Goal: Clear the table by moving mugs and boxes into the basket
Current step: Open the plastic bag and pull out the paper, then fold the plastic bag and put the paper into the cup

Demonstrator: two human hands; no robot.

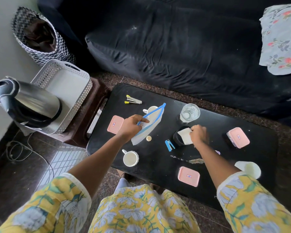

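My left hand (pixel 133 124) pinches a clear zip bag with a blue seal (pixel 150 124), lifted over the black table (pixel 158 165). A white mug (pixel 151 110) shows partly behind the bag. My right hand (pixel 198 135) grips a white folded piece (pixel 185 136) above a dark cup (pixel 179 137). Another white mug (pixel 130 158) stands near the front left edge. Three pink-lidded boxes lie about: one at the left (pixel 115 124), one at the right (pixel 238 137), one at the front (pixel 188 176). The white perforated basket (pixel 81 96) sits on a stool left of the table.
A steel kettle (pixel 29 105) stands in the basket's near end. On the table are a glass of water (pixel 189 113), a yellow stapler (pixel 133 100), a blue stapler (pixel 169 145), a small cap (pixel 148 138) and a white cup (pixel 248 169). A dark sofa (pixel 191 47) lies beyond.
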